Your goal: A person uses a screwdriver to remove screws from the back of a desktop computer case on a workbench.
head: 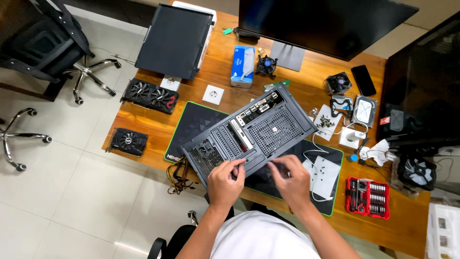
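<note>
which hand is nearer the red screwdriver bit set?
Right. The right hand rests on the near edge of the computer case, just left of the red screwdriver bit set. The left hand grips the case farther left, beyond the right hand.

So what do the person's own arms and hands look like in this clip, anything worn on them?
Both forearms are bare, with no sleeves reaching them; a white top shows at the bottom of the frame. The left hand and right hand wear no gloves. No watch, ring or wristband can be made out from this high view.
</note>
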